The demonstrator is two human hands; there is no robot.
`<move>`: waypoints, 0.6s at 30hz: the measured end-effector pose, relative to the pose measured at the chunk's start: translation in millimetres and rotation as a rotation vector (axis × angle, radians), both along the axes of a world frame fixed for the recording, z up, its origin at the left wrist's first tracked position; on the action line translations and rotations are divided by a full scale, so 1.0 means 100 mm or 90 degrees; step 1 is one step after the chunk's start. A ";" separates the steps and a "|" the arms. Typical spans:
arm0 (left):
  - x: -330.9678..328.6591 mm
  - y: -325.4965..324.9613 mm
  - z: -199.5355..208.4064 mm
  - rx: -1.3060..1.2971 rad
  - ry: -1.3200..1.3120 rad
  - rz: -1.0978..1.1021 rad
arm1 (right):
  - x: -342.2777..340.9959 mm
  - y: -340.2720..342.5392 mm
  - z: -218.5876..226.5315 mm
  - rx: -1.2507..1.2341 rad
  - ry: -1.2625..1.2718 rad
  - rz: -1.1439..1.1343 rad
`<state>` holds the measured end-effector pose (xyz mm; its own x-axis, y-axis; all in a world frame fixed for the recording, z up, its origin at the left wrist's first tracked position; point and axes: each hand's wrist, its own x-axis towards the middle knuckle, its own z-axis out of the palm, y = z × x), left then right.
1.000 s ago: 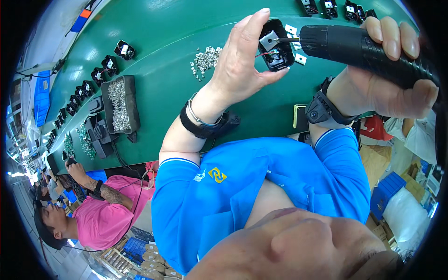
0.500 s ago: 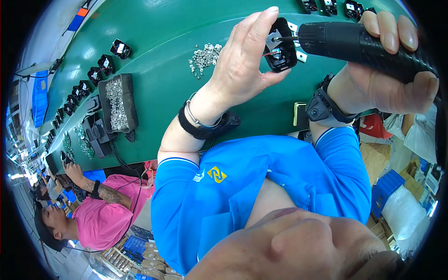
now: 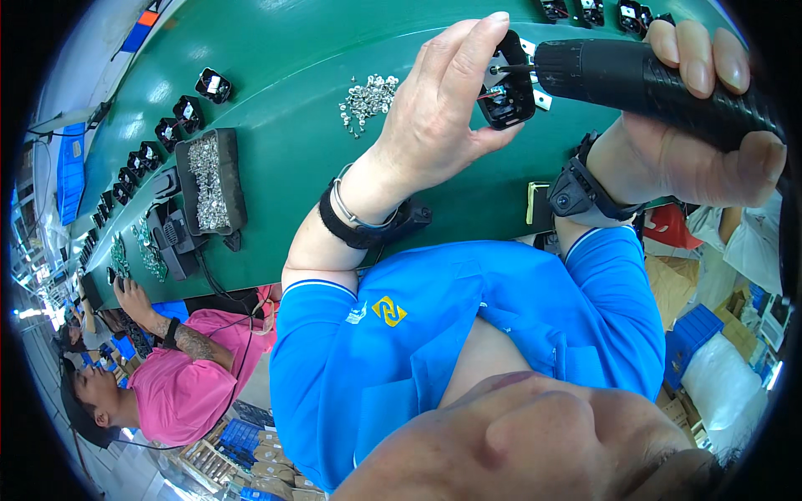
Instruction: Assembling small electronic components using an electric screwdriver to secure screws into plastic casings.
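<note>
My left hand (image 3: pixel 439 113) is closed around a small black plastic housing (image 3: pixel 520 100), gripping it from its left side with the fingers behind the upper edge and the thumb below. Inside the housing sit a pale metal plate and a red wire with a small connector. My right hand (image 3: pixel 697 154) wraps round a thick black electric screwdriver (image 3: pixel 593 71), held level. Its thin bit points left into the housing and meets the plate there; the screw head is too small to make out. White pieces (image 3: pixel 542 100) lie on the table just behind the housing.
Loose screws (image 3: pixel 369 98) lie heaped on the green table (image 3: pixel 309 209). A dark tray (image 3: pixel 236 179) of screws stands to the left, beside a line of black housings (image 3: pixel 189 115) and green circuit boards (image 3: pixel 149 250). More housings (image 3: pixel 590 12) stand at the far right. A co-worker in pink (image 3: pixel 188 384) sits at left.
My left hand and the housing have shifted very slightly right, nearer the screwdriver, which stays almost still. The co-worker's hand at the left has moved a little.
</note>
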<state>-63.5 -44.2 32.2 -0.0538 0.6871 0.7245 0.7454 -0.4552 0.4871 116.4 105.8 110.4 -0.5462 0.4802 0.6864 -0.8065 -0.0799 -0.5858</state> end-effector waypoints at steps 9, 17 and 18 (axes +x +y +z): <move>-0.02 -0.03 0.12 -0.010 -0.047 -0.032 | -0.54 -0.25 -0.11 0.154 0.161 -0.117; -0.04 -0.08 0.10 -0.062 -0.058 -0.030 | -0.27 -0.19 0.00 0.178 0.023 0.030; -0.04 -0.10 0.12 -0.085 -0.068 -0.030 | -0.24 -0.17 0.01 0.179 -0.011 0.062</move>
<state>-67.1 -54.0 44.4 -0.0910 0.7800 0.6191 0.6652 -0.4151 0.6207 92.3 88.9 111.4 -0.5926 0.2177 0.7756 -0.7931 0.0111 -0.6090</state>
